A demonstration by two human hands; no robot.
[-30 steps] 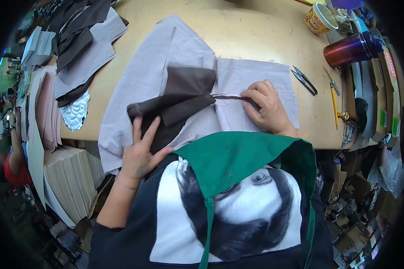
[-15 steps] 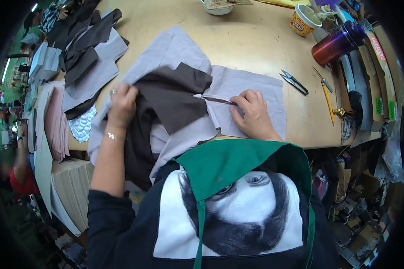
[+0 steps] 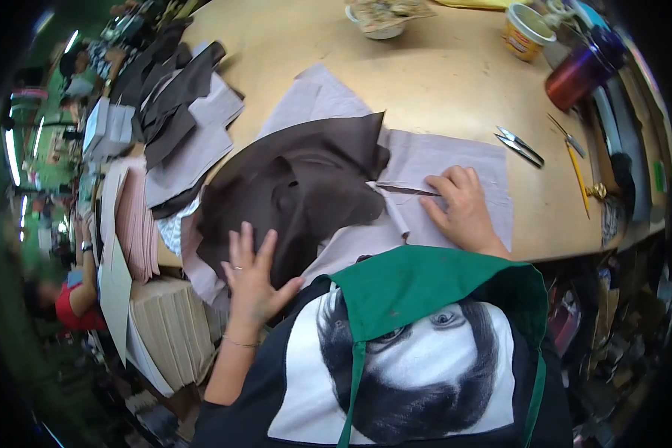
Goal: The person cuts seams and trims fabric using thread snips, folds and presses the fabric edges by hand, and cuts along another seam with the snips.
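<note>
A dark brown piece of cloth or thin leather (image 3: 306,160) lies spread and rumpled over light grey-lilac fabric (image 3: 455,153) on the table. My left hand (image 3: 252,278), fingers spread, is over the near edge of the brown piece and grips nothing; whether it touches is unclear. On the grey fabric rests my right hand (image 3: 464,209), thumb and fingers apart beside a narrow dark slit (image 3: 411,190). A folded grey flap (image 3: 397,216) stands up left of that hand. Thread snips (image 3: 520,145) lie on the table to its right.
A pile of brown and grey pieces (image 3: 194,123) lies at left, above pink sheets (image 3: 137,224) and a thick stack of boards (image 3: 172,328). At right are a yellow pencil (image 3: 579,179), a purple-red bottle (image 3: 584,71) and a tub (image 3: 526,37). A person in red sits far left.
My left hand has let go of the cloth, moved toward my body and spread its fingers. The brown piece now lies more widely spread. My right hand stays by the slit; the view has shifted.
</note>
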